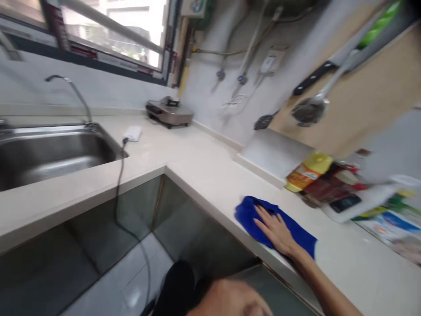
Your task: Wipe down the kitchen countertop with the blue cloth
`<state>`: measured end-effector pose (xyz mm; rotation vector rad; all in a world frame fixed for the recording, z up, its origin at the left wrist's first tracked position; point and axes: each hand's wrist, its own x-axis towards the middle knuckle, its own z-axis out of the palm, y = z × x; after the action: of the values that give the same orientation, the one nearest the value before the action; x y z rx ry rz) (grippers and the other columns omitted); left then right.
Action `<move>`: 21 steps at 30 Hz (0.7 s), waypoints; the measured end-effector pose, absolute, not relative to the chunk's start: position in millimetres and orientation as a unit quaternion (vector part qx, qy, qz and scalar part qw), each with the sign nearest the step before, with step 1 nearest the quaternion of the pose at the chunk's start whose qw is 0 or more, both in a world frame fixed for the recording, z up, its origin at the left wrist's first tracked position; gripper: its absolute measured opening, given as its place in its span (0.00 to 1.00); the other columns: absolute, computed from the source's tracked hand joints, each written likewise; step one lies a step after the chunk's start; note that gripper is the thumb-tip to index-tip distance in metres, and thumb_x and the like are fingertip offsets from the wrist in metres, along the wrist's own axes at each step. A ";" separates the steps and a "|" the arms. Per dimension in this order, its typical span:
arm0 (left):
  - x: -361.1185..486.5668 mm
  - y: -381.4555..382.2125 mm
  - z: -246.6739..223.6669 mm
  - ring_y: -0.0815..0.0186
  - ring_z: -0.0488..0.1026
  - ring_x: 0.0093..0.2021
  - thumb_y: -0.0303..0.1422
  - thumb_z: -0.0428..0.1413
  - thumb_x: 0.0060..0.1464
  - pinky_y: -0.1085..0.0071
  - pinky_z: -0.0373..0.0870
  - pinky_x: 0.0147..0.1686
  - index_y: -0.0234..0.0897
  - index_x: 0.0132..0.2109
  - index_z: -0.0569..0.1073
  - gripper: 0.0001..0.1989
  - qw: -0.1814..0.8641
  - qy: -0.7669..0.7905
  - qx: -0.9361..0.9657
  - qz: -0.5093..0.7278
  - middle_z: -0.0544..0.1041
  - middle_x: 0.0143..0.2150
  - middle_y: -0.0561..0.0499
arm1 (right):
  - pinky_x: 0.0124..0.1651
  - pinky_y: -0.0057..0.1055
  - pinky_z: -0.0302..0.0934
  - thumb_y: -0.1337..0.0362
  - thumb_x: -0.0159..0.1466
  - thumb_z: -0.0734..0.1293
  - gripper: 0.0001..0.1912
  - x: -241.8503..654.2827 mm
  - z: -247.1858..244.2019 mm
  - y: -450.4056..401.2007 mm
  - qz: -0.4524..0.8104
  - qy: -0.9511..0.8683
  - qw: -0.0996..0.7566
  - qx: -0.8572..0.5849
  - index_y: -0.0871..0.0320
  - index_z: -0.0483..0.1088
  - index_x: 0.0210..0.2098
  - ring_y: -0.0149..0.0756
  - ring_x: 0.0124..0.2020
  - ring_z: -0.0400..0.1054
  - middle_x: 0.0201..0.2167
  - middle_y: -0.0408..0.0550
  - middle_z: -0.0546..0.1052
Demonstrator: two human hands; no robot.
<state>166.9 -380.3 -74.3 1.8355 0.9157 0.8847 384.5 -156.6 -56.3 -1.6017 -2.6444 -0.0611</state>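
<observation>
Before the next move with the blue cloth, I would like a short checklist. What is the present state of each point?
1. Right hand on the cloth: ok, fingers spread.
2. Cloth away from the counter's front edge: not ok, it reaches the edge.
3. Yellow bottle not touching the cloth: ok.
4. Cable kept off the front edge: not ok, it hangs over.
5. Left hand empty: cannot tell, blurred.

Sink [55, 160] left, faucet [79, 94] at its back rim. Small box [133, 133] on counter [204, 153], just right of sink. Stove [171, 115] farther back, near corner. Cloth [299, 235] right, at front edge; bottle [309, 172] behind. Ladle [311, 109] above bottle.
</observation>
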 end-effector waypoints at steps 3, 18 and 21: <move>146.2 -318.4 -48.8 0.59 0.72 0.44 0.37 0.42 0.65 0.59 0.68 0.49 0.41 0.43 0.77 0.18 0.261 0.481 0.725 0.419 0.78 0.42 0.44 | 0.71 0.58 0.35 0.47 0.70 0.45 0.32 357.9 -42.7 -149.0 -0.011 -0.848 0.016 -0.530 0.48 0.46 0.71 0.49 0.68 0.53 0.71 0.48 0.51; 89.7 -93.5 -5.2 0.58 0.74 0.39 0.42 0.39 0.63 0.67 0.57 0.33 0.41 0.34 0.72 0.21 0.127 0.635 0.737 0.194 0.79 0.36 0.47 | 0.70 0.60 0.29 0.37 0.68 0.47 0.38 285.0 -7.0 0.4 0.069 -0.843 0.064 -0.530 0.48 0.46 0.70 0.56 0.69 0.48 0.72 0.48 0.49; 84.5 -92.9 -9.4 0.59 0.73 0.40 0.44 0.40 0.62 0.67 0.57 0.36 0.41 0.33 0.71 0.20 0.165 0.615 0.746 0.194 0.78 0.36 0.49 | 0.70 0.59 0.29 0.37 0.68 0.46 0.38 302.7 -7.5 6.7 0.078 -0.842 0.079 -0.528 0.48 0.47 0.70 0.56 0.69 0.48 0.72 0.49 0.51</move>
<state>84.5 -92.9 -9.4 2.1255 1.7533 0.5521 302.7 6.7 -7.5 -1.5803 -2.5206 0.2338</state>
